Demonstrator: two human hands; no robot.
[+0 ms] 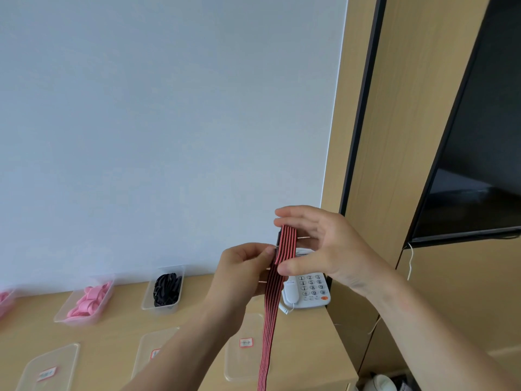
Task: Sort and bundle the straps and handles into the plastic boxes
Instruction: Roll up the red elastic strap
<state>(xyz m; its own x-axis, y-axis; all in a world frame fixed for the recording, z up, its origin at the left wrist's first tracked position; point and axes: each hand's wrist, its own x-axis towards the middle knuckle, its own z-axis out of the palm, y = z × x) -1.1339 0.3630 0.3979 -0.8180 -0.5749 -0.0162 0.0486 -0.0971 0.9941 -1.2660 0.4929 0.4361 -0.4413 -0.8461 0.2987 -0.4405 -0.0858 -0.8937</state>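
Observation:
A red strap with black stripes (pixel 270 320) is held up in front of the wall, and its long tail hangs down past the desk edge. My left hand (pixel 242 270) pinches the strap's upper part at its left side, fingers curled. My right hand (pixel 318 244) is wrapped by the strap's top, which loops over its fingers while the thumb presses from below. A clear plastic box (pixel 87 301) on the desk holds pink straps. Another clear box (pixel 166 290) holds black ones.
Three clear labelled lids (pixel 48 368) (pixel 153 351) (pixel 245 345) lie on the wooden desk (pixel 118 328). A white telephone (pixel 306 289) stands at the desk's right end. A dark screen (pixel 473 165) hangs on the right wall. Part of another box with pink items (pixel 4 301) shows at the left edge.

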